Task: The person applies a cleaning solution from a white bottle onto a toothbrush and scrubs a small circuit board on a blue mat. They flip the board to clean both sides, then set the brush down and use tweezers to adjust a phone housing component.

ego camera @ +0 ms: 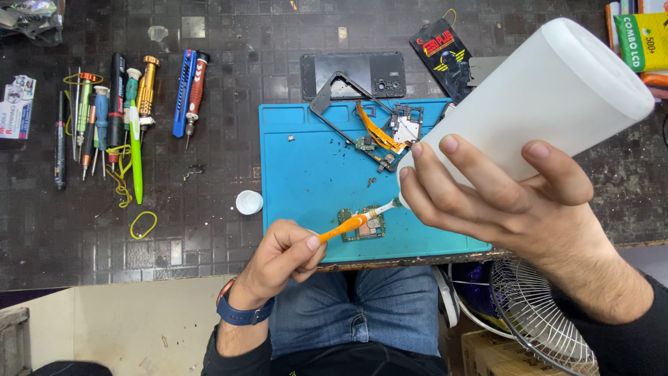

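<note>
Head view showed you in the wetting step of cleaning: your right hand (508, 198) was clenched around a tilted white squeeze bottle (550, 94), its nozzle touching the bristles of an orange brush (350, 224) that your left hand (284, 256) pinched by the handle. The brush head lay just over a small green circuit board (363, 226) near the front edge of the blue work mat (313, 174). The next move, I judge, called for a gentle squeeze only, so liquid did not flood the board. A white cap (249, 202) sat beside the mat, and screwdrivers (118, 104) lay on the dark tiled table (209, 230); a fan (543, 313) stood below.
</note>
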